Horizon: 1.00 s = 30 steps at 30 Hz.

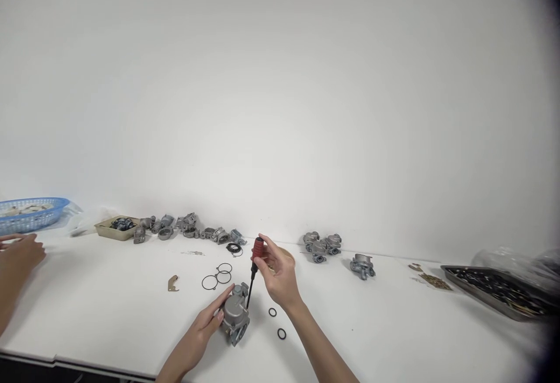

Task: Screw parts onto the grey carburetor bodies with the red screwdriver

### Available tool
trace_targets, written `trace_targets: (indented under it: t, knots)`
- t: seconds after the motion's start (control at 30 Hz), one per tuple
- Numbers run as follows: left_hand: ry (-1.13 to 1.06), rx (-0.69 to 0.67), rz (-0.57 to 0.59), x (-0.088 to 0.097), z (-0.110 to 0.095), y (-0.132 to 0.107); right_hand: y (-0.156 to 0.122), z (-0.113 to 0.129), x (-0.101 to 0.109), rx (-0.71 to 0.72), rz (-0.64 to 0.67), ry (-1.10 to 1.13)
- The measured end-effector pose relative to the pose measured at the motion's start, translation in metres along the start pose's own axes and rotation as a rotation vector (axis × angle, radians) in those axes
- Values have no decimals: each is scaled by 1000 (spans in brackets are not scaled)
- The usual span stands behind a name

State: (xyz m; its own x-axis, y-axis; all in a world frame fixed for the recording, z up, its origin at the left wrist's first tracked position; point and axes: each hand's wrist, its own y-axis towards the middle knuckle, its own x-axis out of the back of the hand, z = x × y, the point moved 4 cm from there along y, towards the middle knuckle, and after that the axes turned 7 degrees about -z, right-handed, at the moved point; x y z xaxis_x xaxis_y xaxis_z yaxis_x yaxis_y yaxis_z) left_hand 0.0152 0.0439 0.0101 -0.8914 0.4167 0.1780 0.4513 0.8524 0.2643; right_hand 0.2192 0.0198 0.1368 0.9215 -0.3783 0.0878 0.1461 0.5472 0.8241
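A grey metal carburetor rests on the white table, with my left hand closed around its left side. My right hand grips a screwdriver by its red and black handle. The screwdriver's dark shaft points down, its tip at the carburetor's right edge; the exact contact is too small to make out. Two small black O-rings lie to the right of the carburetor. Several thin black ring gaskets lie behind it on the left. A tan flat bracket sits farther left.
More carburetor bodies line the wall at back left, beside a beige tray. Others stand right of centre. A blue basket is far left, near another person's hand. A metal tray of dark parts is far right.
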Motion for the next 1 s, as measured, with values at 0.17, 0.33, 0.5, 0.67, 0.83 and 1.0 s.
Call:
trace_targets:
  t: [0.17, 0.33, 0.5, 0.67, 0.83, 1.0]
  knots:
    - [-17, 7, -3, 0, 1, 0, -1, -1, 1, 1, 42, 35]
    - [-20, 1, 4, -1, -2, 0, -1, 3, 1, 5, 81, 45]
    - [-18, -1, -8, 0, -6, -2, 0, 8, 1, 0, 95, 55]
    - [100, -59, -75, -15, -8, 1, 2, 12, 2, 20, 98, 12]
    - [200, -87, -246, -35, -7, 5, 8, 21, 3, -4, 202, 189]
    - [270, -115, -277, -38, -4, 4, 12, 25, 3, -33, 222, 129]
